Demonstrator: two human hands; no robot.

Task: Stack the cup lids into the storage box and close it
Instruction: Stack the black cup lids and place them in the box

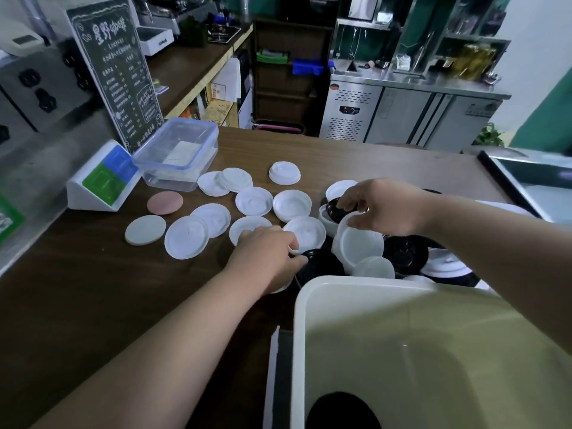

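Observation:
Several white cup lids [253, 201] and a few black lids [405, 253] lie scattered on the dark wooden counter [93, 289]. A large white storage box [433, 351] stands open at the near right, with one black lid [342, 411] in its bottom. My left hand [269, 252] curls over a black lid [318, 263] just beyond the box's far rim, fingers round its edge. My right hand [383, 205] pinches a glossy black lid [335, 209] above a white lid, with a tilted white lid [360, 243] under the palm.
A clear plastic container [179, 153] sits at the back left beside a chalkboard menu [114, 72] and a white card stand [102, 178]. A pink coaster [165, 202] and a pale one [145, 230] lie left of the lids. A flat white piece [272, 382] stands beside the box.

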